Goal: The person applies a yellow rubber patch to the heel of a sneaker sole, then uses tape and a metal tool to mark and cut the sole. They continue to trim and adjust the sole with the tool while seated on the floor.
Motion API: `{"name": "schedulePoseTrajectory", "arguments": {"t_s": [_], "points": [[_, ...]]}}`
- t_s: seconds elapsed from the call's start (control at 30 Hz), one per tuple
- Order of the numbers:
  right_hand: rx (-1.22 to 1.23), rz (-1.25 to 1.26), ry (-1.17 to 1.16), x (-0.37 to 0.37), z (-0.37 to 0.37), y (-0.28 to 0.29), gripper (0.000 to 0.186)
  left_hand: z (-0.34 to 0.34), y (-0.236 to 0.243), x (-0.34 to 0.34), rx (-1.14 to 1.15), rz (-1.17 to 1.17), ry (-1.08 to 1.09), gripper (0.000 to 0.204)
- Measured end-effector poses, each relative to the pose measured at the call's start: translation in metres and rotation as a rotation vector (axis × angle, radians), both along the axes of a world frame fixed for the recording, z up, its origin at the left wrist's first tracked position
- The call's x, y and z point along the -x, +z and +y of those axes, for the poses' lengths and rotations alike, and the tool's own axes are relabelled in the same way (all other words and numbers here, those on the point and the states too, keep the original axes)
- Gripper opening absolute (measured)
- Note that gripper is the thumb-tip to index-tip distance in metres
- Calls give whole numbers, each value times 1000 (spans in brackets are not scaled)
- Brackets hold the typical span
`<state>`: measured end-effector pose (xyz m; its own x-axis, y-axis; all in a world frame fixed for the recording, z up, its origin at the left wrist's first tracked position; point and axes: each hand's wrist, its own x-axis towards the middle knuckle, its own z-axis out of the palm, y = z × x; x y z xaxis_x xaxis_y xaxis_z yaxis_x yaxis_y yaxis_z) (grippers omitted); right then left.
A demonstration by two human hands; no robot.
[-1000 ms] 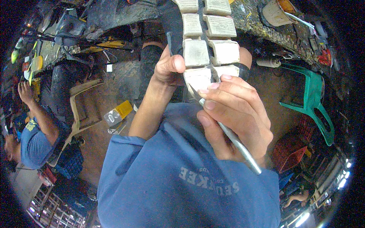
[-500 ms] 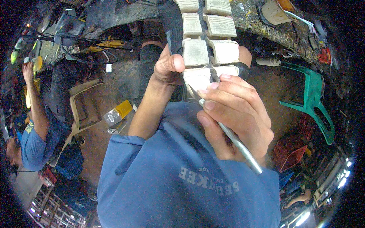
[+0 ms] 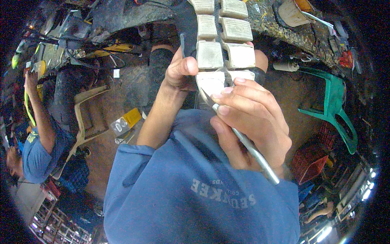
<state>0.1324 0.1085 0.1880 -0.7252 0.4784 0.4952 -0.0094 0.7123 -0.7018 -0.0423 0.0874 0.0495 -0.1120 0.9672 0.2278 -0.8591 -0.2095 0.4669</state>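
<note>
In front of my chest is a shoe sole (image 3: 210, 55) with two rows of off-white tread blocks separated by a dark groove. My left hand (image 3: 181, 71) grips its left edge, thumb at the side, most fingers hidden behind. My right hand (image 3: 258, 118) pinches a slim awl-like tool (image 3: 254, 151) with a silver metal handle. The tool's thin dark tip slants up against the left edge of the nearest block. Two fingertips of this hand rest on the near blocks. A narrow grey strip (image 3: 183, 45) sticks up beside my left thumb.
A cluttered workbench (image 3: 276, 40) spans the far side, with a dirty bucket (image 3: 294, 13) on it. To the right are a green plastic chair (image 3: 334, 101) and a red crate (image 3: 310, 160). At left, another person (image 3: 40, 146) sits near a beige chair (image 3: 81, 118); a yellow package (image 3: 131, 118) lies on the floor.
My hands, the sole and the tool stay almost in place, with only a slight shift. At left, the other person's raised hand has moved a little.
</note>
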Motion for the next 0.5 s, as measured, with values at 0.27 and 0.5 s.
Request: {"name": "schedulePoseTrajectory", "arguments": {"t_s": [0.27, 0.5], "points": [[-46, 5, -8, 1, 1, -2, 27, 2, 3, -2, 1, -29, -4, 100], [-66, 33, -10, 2, 1, -4, 24, 3, 8, -3, -16, 18, 2, 102]]}}
